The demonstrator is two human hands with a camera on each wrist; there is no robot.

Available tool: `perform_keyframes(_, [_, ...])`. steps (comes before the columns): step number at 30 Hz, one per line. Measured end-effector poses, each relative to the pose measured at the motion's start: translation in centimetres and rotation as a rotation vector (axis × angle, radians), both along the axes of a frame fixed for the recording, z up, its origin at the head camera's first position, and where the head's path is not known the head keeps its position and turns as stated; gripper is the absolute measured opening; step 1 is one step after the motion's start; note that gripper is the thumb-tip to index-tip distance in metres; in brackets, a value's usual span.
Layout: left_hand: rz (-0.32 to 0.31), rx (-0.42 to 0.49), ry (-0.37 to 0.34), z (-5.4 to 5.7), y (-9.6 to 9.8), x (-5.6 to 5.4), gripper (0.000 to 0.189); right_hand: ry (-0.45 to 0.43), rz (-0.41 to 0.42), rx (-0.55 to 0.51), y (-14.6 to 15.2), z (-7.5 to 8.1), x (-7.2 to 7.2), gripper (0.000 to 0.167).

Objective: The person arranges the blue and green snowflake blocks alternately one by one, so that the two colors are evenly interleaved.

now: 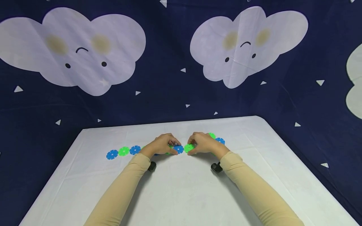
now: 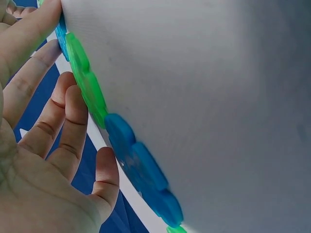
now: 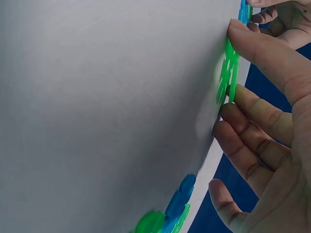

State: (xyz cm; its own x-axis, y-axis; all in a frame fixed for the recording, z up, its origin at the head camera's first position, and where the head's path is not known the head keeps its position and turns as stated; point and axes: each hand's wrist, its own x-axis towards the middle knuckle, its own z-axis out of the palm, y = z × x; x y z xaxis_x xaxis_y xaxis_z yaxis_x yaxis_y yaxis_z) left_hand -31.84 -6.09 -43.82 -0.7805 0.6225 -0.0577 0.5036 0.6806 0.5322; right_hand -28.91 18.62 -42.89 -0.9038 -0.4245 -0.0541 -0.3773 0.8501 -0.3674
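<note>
A row of flat notched plastic discs, blue and green in turn, runs across the white table. At its left end is a blue disc [image 1: 112,154], followed by a green disc [image 1: 123,151]. My left hand [image 1: 162,145] pinches another blue disc [image 1: 178,149] between thumb and fingers at the row's right end. Facing it, my right hand [image 1: 204,142] pinches a green disc [image 1: 189,148] by its edges. These two discs stand edge to edge, close together. In the left wrist view, a green disc [image 2: 87,80] and a blue disc [image 2: 142,167] lie beside my fingers. My left forearm hides part of the row.
Loose discs lie beyond my right wrist, among them a green one [image 1: 211,135] and a blue one [image 1: 220,141]. The white table [image 1: 186,194] ends at a dark blue curtain [image 1: 167,106] with clouds. Black wrist cameras [image 1: 216,167] hang under both wrists.
</note>
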Motion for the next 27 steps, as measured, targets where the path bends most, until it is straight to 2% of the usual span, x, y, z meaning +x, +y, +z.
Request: perform_keyframes(27, [-0.001, 0.003, -0.004, 0.03, 0.02, 0.09, 0.038, -0.091, -0.058, -0.096, -0.31, -0.03, 0.17, 0.049])
